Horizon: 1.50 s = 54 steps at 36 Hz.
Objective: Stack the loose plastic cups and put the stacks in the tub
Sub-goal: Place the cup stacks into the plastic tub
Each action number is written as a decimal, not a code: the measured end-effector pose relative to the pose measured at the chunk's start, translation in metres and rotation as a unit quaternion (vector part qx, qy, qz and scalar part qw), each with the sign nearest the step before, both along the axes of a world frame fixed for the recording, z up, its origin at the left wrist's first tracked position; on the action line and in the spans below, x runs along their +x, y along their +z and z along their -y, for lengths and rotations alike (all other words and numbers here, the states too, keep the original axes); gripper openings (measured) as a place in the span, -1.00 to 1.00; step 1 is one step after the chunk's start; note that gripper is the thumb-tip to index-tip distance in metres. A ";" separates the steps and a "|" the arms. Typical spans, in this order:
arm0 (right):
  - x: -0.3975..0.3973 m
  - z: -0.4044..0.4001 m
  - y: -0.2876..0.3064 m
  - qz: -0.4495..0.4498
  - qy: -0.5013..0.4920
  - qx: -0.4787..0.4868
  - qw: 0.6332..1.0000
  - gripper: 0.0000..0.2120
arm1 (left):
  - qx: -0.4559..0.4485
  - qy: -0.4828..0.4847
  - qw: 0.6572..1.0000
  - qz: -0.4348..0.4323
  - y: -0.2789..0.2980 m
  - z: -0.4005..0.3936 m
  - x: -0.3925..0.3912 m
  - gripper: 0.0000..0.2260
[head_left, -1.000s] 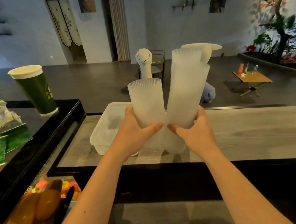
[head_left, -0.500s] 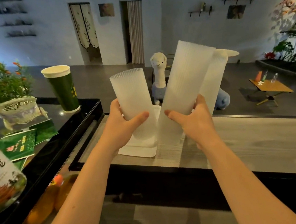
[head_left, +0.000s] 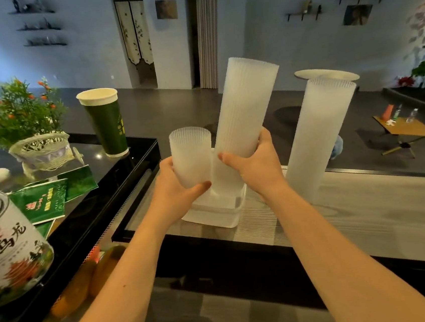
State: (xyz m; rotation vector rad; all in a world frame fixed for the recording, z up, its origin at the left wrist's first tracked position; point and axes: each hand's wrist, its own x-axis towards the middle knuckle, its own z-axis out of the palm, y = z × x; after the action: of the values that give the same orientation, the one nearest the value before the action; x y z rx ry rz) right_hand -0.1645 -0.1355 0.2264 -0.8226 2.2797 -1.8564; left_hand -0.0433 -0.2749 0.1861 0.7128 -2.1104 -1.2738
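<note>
- While only the head view is given, it shows the whole step: the left hand curls its fingers and thumb round a short stack of cups, and the right hand wraps thumb and fingers round the lower part of a tall stack of cups.
- Both held stacks hang over the white tub, which sits on the grey wooden counter; the tall one leans to the right, and its base appears to be at or just inside the tub, though the hands hide whether it touches the bottom.
- A third tall stack stands on the counter just right of the tub, apart from both hands and leaning slightly.
- Judged from this, the step in hand is seating the two held stacks in the tub. It goes best if the person brings the tall stack upright before letting go, since its height and tilt make it likely to topple or tip the light tub.
- The short stack should go down beside it, not against its lean, so the two brace each other.
- A low grip near the base, as the right hand has now, gives the best control.
- The green paper cup and the flower basket on the black side counter are well apart and pose no obstacle.
</note>
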 end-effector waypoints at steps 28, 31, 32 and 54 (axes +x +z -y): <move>-0.064 0.051 -0.046 0.018 -0.048 0.146 0.988 -0.11 | -0.009 0.042 0.999 -0.018 -0.043 -0.003 -0.004 -0.25; -0.069 0.055 -0.046 0.016 -0.068 0.154 0.986 -0.09 | -0.005 0.039 0.999 -0.027 -0.043 -0.004 -0.004 -0.25; -0.070 0.056 -0.046 0.012 -0.071 0.156 0.985 -0.09 | -0.008 0.042 0.999 -0.028 -0.043 -0.005 -0.004 -0.25; -0.029 0.009 -0.022 -0.070 -0.086 0.122 0.986 -0.16 | -0.145 0.102 0.962 -0.209 0.007 -0.081 0.019 -0.77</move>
State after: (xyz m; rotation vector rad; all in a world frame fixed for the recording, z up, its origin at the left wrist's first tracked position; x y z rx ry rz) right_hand -0.1934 -0.1448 0.2044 -0.7641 2.6751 -1.5766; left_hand -0.0241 -0.1942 0.1935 0.4675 -1.7727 -0.8848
